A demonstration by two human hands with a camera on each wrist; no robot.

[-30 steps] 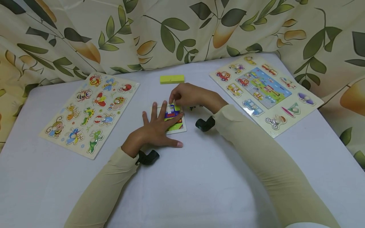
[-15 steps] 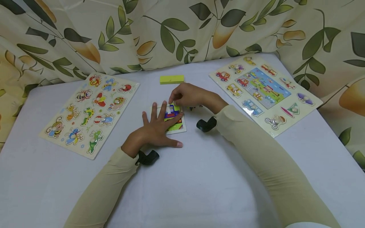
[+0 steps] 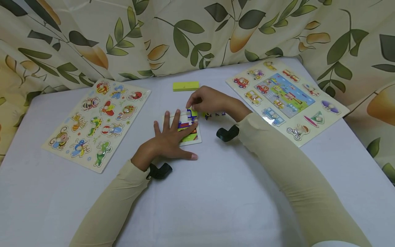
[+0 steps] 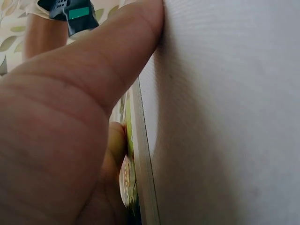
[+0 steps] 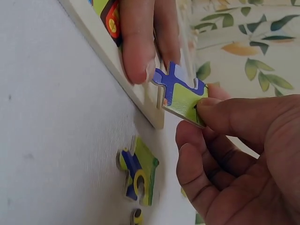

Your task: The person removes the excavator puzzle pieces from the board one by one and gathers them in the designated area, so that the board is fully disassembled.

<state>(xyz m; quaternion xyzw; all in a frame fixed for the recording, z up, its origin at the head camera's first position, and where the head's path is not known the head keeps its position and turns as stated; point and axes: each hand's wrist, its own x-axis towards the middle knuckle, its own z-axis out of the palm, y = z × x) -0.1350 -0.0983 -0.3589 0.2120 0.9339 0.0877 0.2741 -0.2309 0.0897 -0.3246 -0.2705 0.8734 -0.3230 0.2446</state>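
"Where's the puzzle piece [image 5: 185,96]?"

"At the board's [image 3: 200,138] one o'clock, seen from overhead, pinched in the right hand [image 3: 211,103]."

"Left hand [image 3: 168,140]?"

"Across the board, fingers spread."

"Handling?"

"Light and stiff, I'd guess; grip the straight edge, sparing the thin knob."

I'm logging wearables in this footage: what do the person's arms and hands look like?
The left sleeve and right sleeve are long, plain and beige. At left is a dark, angular wrist device; its right counterpart shows a green patch. The left hand and right hand are ungloved.
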